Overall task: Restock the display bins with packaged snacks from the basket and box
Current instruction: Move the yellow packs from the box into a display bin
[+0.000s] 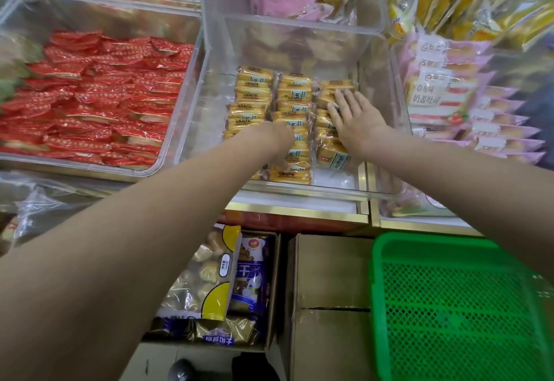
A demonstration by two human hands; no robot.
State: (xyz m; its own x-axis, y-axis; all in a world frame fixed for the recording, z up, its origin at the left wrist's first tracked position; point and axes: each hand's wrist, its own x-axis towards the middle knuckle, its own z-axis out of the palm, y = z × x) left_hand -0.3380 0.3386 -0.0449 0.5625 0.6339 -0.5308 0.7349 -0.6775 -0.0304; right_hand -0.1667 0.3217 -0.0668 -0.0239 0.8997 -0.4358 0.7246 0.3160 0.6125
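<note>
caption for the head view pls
Both hands, left and right, press yellow snack packs into rows in the clear bin.

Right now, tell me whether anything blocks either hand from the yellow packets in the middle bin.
Nothing visible does. The right hand lies flat on the right-hand row of yellow packets, fingers straight. The left hand is already down among the middle row inside the clear bin; its fingers are hidden, so its grip cannot be told.

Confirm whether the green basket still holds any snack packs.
No: the green basket shows only bare mesh, with no packs visible inside it.
</note>
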